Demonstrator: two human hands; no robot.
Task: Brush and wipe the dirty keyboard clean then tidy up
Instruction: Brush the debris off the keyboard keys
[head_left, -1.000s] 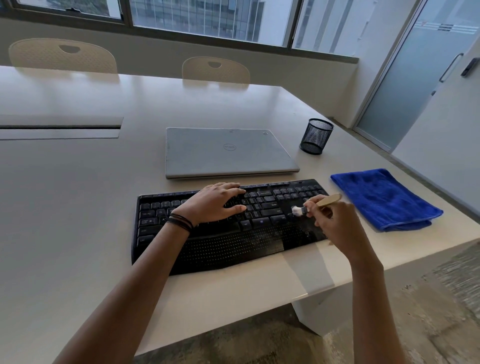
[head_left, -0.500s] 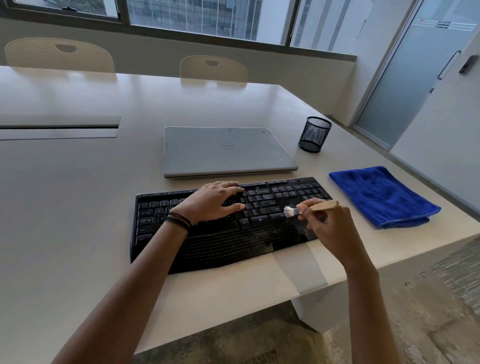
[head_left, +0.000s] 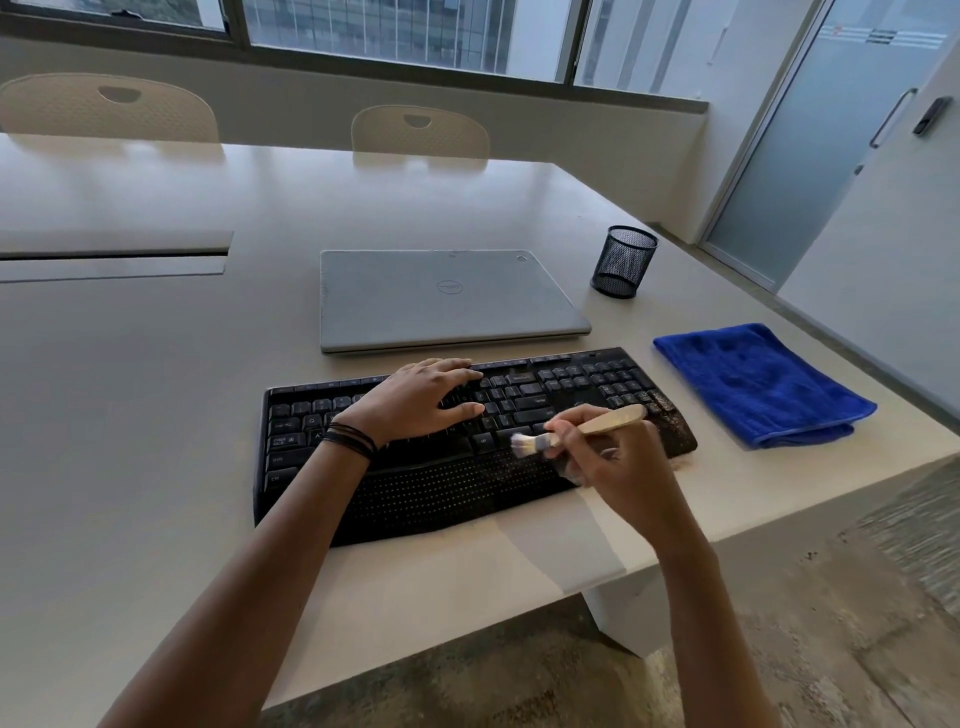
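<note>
A black keyboard (head_left: 415, 483) with a dotted palm rest lies near the table's front edge, and brown dust speckles its right end. My left hand (head_left: 421, 397) rests flat on the middle keys with straight fingers. My right hand (head_left: 613, 462) grips a small brush (head_left: 587, 428) with a pale wooden handle. Its white bristles touch the keys just above the palm rest, right of centre. A folded blue cloth (head_left: 758, 384) lies on the table to the right of the keyboard.
A shut grey laptop (head_left: 447, 301) lies behind the keyboard. A black mesh pen cup (head_left: 623, 262) stands to its right. The white table (head_left: 130, 415) ends just right of the cloth. Two pale chairs (head_left: 421, 132) stand at the far side. A glass door is at far right.
My right hand has swept the brush leftward and down across the keys, from the number pad side to the bottom row. My left hand has stayed put.
</note>
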